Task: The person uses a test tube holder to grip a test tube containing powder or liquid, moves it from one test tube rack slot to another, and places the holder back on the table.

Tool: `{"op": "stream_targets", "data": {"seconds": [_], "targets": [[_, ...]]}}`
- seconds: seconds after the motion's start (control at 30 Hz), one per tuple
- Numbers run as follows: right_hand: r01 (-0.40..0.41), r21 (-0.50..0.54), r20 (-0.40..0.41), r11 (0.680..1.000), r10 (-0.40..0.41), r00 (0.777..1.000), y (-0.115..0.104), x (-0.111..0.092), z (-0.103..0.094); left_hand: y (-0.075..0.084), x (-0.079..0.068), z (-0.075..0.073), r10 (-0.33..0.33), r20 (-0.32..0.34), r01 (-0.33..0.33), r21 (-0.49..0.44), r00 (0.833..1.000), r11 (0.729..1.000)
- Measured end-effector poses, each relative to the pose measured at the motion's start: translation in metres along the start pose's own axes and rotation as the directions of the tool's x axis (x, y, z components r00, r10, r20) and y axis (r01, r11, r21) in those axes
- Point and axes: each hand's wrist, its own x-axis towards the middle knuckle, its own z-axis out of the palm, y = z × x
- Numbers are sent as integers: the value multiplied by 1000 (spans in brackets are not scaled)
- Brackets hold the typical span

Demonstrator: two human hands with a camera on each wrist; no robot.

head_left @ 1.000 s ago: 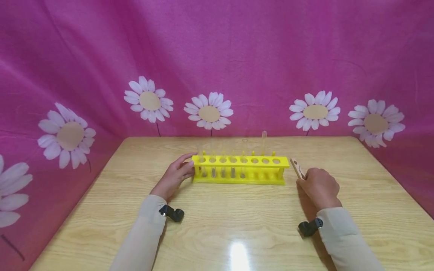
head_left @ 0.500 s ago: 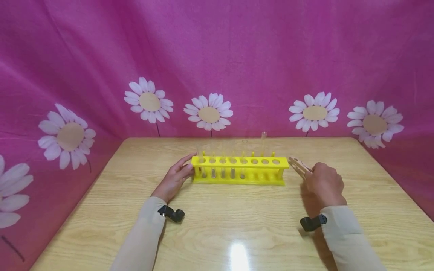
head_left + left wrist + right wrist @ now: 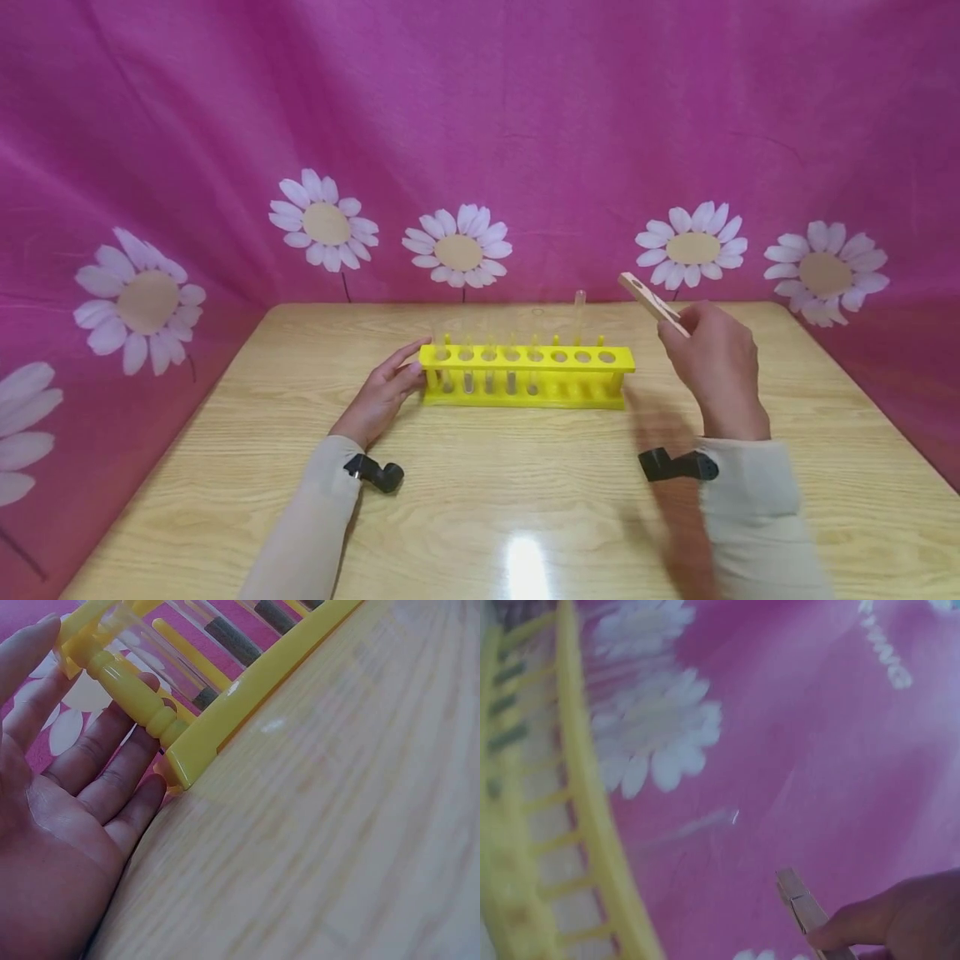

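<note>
A yellow test tube rack (image 3: 525, 358) stands on the table. Several glass test tubes (image 3: 512, 383) with dark grey contents sit in its left holes; the right holes hold none. My left hand (image 3: 378, 400) grips the rack's left end, thumb at the top plate and other fingers behind the end post (image 3: 124, 690) in the left wrist view. Raised to the right of the rack, my right hand (image 3: 716, 354) pinches a wooden test tube holder (image 3: 648, 300) between thumb and fingers, its tip pointing up and left. Nothing shows between the holder's jaws.
An upturned glass tube (image 3: 580, 315) stands on a peg at the rack's back right. Beyond the wood-grain table (image 3: 480, 508) hangs a pink cloth (image 3: 570, 167) with white daisies, closing off the back and both sides.
My right hand has lifted the test tube holder up from beside the rack's right end, and its tip now points up and left. The left hand stays at the rack.
</note>
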Motion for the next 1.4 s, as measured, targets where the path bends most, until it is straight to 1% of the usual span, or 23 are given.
{"op": "stream_targets", "data": {"seconds": [0.1,0.2,0.27,0.43,0.63,0.8,0.93,1.2,1.4], "targets": [[70,16,-37,997,-70,997,-14,-7,-3,-1,1,1,0,-4,0,1,1000,1000],[172,4,-62,985,-172,983,-22,-13,-3,-1,0,1,-5,-5,5,13,1000,1000],[225,-12,-69,974,-225,972,-25,-17,-2,-1,0,1,-5,-1,5,23,1000,1000],[289,-10,-58,957,-289,956,-29,-23,3,1,-1,0,-10,1,10,40,1000,999],[345,17,-40,938,-345,938,-34,-28,16,2,-1,-2,-15,6,15,41,1000,999],[411,21,-76,912,-408,910,-38,-31,26,0,0,-1,3,10,-4,39,1000,999],[440,20,-93,898,-436,895,-39,-33,31,0,-1,-1,-1,7,0,46,1000,999],[450,17,-78,893,-447,891,-40,-36,38,-2,-3,-1,-9,-1,9,50,1000,999],[460,-4,-93,888,-458,884,-40,-35,46,-1,-1,-1,-6,-3,6,44,1000,999]]}}
